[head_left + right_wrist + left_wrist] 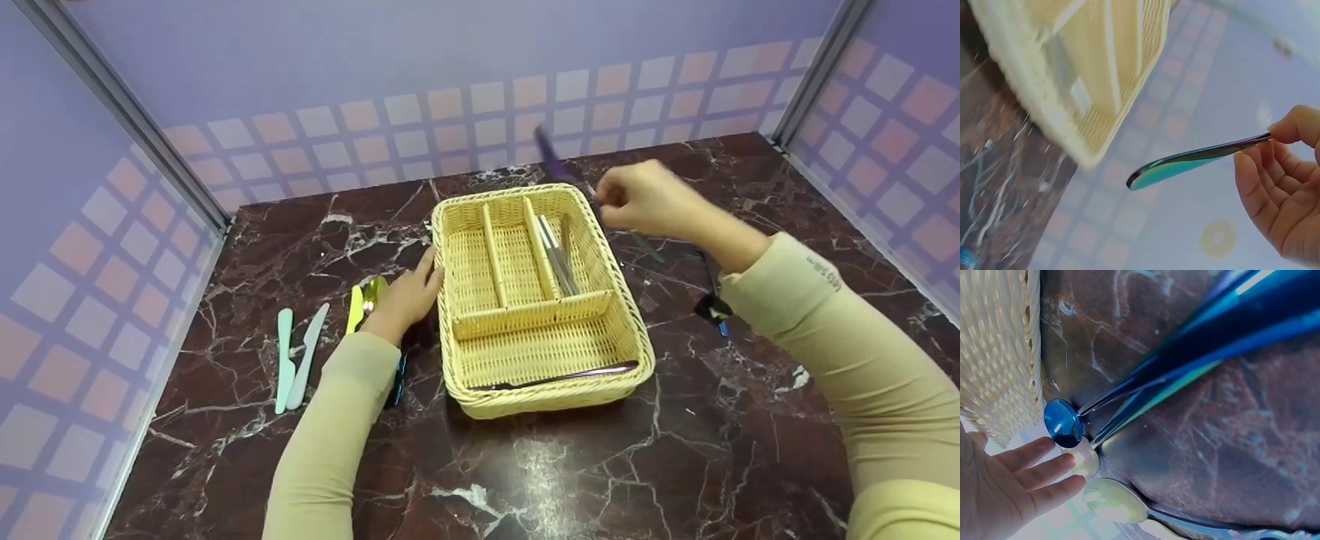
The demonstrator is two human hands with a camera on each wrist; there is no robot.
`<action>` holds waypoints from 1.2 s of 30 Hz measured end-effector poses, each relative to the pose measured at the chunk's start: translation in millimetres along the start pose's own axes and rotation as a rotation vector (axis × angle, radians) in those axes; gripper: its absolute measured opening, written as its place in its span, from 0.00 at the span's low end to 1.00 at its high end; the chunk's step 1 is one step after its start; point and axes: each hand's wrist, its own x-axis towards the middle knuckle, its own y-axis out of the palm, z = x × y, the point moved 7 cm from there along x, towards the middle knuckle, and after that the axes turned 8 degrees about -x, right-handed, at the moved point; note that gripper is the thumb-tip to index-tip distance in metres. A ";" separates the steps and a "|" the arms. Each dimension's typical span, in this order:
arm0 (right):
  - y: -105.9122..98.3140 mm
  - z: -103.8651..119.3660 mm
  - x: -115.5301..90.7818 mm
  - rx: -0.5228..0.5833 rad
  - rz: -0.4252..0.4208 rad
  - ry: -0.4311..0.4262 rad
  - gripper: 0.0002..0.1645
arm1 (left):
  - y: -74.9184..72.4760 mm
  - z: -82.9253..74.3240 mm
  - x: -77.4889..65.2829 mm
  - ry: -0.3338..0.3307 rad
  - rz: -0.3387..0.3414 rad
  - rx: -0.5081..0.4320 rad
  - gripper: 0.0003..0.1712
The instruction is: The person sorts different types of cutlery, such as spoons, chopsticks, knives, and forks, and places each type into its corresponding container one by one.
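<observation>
R hand [652, 199] has a narrow pinch, thumb + fingertips, on one end of an iridescent utensil [1196, 159]; its rounded free end sticks out away from the grip, a bit blurred in the head view, nr the basket's far R corner. Basket [540, 402], woven, pale yellow, w/ 4 compartments, is to the L of & lower than that pinch. Nearest compartment to the grip, far R, has silver utensils [561, 266] leaning in it plus a brownish one [565, 236]; the wide near compartment, farther from the grip, has a dark purple utensil [592, 373] along its near side. Below the R grip, nr the sleeve, a dark utensil w/ a blue tip [712, 306] on the marbled table [735, 435]. L hand [409, 296] isn't gripping: fingers straight, at the basket's L rim. Blue spoon [1064, 423] is right by those fingertips in the L wrist view, can't tell if touching. Just L of that hand: yellow utensil [355, 309] & gold spoon [375, 287]; farther L, 2 pale green knives [284, 375], close tog.
</observation>
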 end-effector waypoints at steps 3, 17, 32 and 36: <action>17.7 32.3 -4.7 -0.008 0.059 -0.113 0.11 | 1.4 -0.1 -0.7 0.001 0.005 -0.008 0.34; 116.4 88.2 -27.7 -0.326 0.353 -0.461 0.04 | 2.5 0.1 -1.0 0.018 -0.007 0.000 0.34; 183.7 85.4 -47.5 -0.507 0.592 -0.606 0.19 | 3.4 -2.7 0.8 0.027 -0.018 -0.009 0.33; 186.3 83.7 -46.9 -0.435 0.620 -0.606 0.21 | 2.7 -3.2 0.8 0.024 -0.019 -0.011 0.33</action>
